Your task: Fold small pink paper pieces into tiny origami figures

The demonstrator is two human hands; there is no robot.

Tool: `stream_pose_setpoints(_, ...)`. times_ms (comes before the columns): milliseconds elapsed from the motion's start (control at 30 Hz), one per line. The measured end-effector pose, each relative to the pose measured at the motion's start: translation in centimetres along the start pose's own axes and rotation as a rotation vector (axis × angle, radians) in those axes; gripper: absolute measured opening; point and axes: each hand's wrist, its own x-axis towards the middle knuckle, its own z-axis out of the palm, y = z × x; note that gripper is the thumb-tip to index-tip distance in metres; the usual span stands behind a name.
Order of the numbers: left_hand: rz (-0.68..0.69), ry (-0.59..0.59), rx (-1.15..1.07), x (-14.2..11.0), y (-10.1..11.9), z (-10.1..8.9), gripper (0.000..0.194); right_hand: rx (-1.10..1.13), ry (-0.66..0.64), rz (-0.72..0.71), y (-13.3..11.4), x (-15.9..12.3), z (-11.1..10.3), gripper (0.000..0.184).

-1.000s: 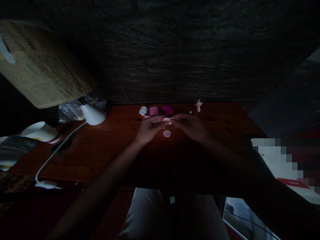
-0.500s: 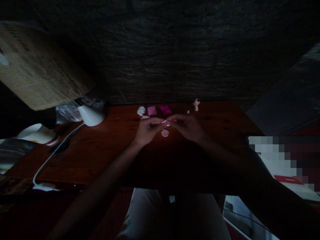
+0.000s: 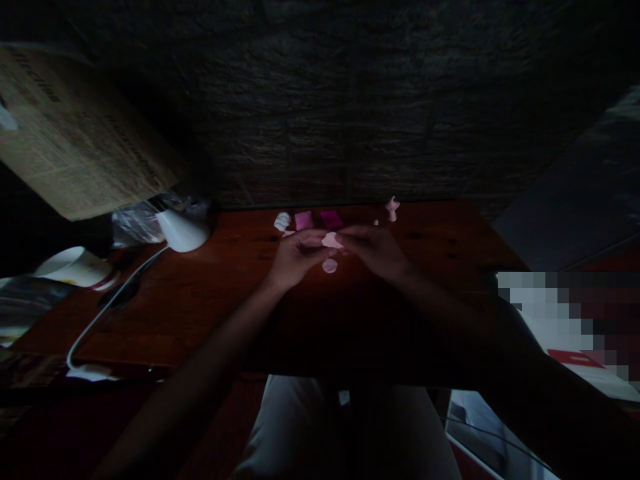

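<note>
Pinching pale pink piece (image 3: pixel 332 240) between left hand (image 3: pixel 295 257) and right hand (image 3: pixel 376 252), head view; I'm seeing both gripping it above the wooden table (image 3: pixel 200 300). Pink disc (image 3: pixel 330 266) is lying at its 6 o'clock, magenta square (image 3: pixel 331 219) at 12, white lump (image 3: pixel 283 221) toward 10.

The head camera faces forward and down (wall (image 3: pixel 320 120) included) across the nearby table (image 3: pixel 170 307).

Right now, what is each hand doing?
Left hand: closed on the pale pink piece.
Right hand: closed on the same piece, fingers pinching its edge.
</note>
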Motion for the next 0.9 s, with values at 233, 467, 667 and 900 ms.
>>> stream_pose_setpoints(233,0.151,0.019,0.181,-0.08,-0.45,-0.03,0.043,0.004,-0.027,-0.009,0.06,-0.07,0.03,0.027)
stream_pose_setpoints(467,0.131,0.003,0.197,-0.26,-0.15,0.07,0.034,-0.033,-0.062,-0.01,-0.4,-0.24,-0.08,0.025)
stream_pose_setpoints(667,0.174,0.01,0.218,-0.18,-0.13,-0.1,0.039,0.068,-0.053,0.031,-0.17,-0.18,0.04,0.024)
stream_pose_setpoints(900,0.18,0.009,0.188,-0.17,-0.12,-0.1,0.056,0.098,-0.062,0.008,-0.15,0.02,-0.09,0.026)
